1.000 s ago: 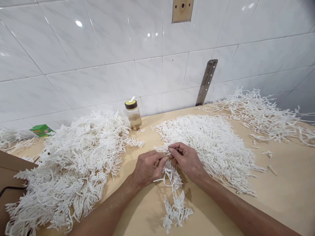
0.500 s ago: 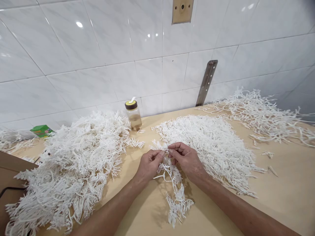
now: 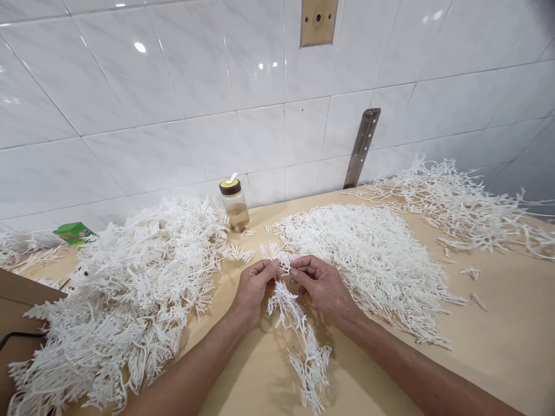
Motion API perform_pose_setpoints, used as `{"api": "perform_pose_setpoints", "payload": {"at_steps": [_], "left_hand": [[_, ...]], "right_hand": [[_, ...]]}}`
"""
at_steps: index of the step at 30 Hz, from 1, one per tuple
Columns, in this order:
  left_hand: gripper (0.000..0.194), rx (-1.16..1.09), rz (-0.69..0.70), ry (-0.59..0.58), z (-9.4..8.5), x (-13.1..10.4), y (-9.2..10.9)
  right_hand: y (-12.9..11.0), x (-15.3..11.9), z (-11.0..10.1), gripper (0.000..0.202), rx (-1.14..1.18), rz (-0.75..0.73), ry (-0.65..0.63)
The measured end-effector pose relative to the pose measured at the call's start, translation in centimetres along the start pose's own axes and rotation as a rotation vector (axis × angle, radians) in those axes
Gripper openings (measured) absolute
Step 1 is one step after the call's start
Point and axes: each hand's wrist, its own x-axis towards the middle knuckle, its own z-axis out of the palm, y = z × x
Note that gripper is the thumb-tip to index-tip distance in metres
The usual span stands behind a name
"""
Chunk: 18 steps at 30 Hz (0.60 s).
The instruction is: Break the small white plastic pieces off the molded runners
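Observation:
My left hand (image 3: 258, 283) pinches a white branching plastic-like sprig (image 3: 299, 335) between thumb and forefinger. Its clustered thin tips hang down toward me over the table. Close beside it, my right hand (image 3: 318, 283) pinches a thin white stem of the same material, fingertips almost meeting those of my left. Just past my fingers a few more white tips stick up. To the right of my right hand spreads a flat pile of short white pieces (image 3: 364, 254). Left of my left hand lies a tall heap of tangled white sprigs (image 3: 147, 289).
Against the tiled wall (image 3: 182, 75) stands a clear jar (image 3: 237, 214) with brownish liquid and a dark-rimmed lid. A green packet (image 3: 73, 232) sits far left. Bare white stems (image 3: 472, 208) lie back right, near a metal bracket (image 3: 362, 147). A brown box edge (image 3: 26, 306) shows left.
Both hands have shifted slightly left, and the hanging sprig has swung a little down and left. My fingertips have moved along the stems, still pinching.

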Motion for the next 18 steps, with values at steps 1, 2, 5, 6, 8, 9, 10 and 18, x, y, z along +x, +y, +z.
{"api": "perform_pose_setpoints", "payload": {"at_steps": [1, 2, 5, 6, 8, 9, 10, 18], "left_hand": [[0.035, -0.027, -0.008, -0.006, 0.0, 0.0, 0.1], [0.034, -0.055, -0.013, -0.007, -0.1, 0.0, 0.2], [0.028, -0.115, -0.021, -0.021, -0.2, 0.2, 0.3], [0.025, -0.124, -0.024, -0.034, -0.2, 0.2, 0.4], [0.022, -0.132, -0.037, -0.057, -0.3, 0.3, 0.4], [0.022, -0.131, -0.044, -0.061, -0.3, 0.3, 0.4], [0.023, -0.130, -0.048, -0.060, -0.3, 0.4, 0.3], [0.034, -0.120, -0.072, -0.039, -0.2, 0.2, 0.4]], "right_hand": [[0.0, 0.0, 0.0, 0.032, 0.002, 0.000, 0.001], [0.1, 0.0, 0.0, 0.032, 0.004, 0.002, 0.002], [0.1, 0.0, 0.1, 0.033, 0.007, 0.018, -0.007], [0.0, 0.0, 0.1, 0.033, 0.006, 0.024, -0.012], [-0.1, 0.0, 0.1, 0.032, -0.001, 0.029, -0.021], [-0.2, -0.1, 0.1, 0.032, -0.004, 0.030, -0.027], [-0.3, -0.1, 0.1, 0.032, -0.005, 0.030, -0.035], [-1.0, -0.5, -0.1, 0.034, 0.025, 0.003, -0.160]]}}
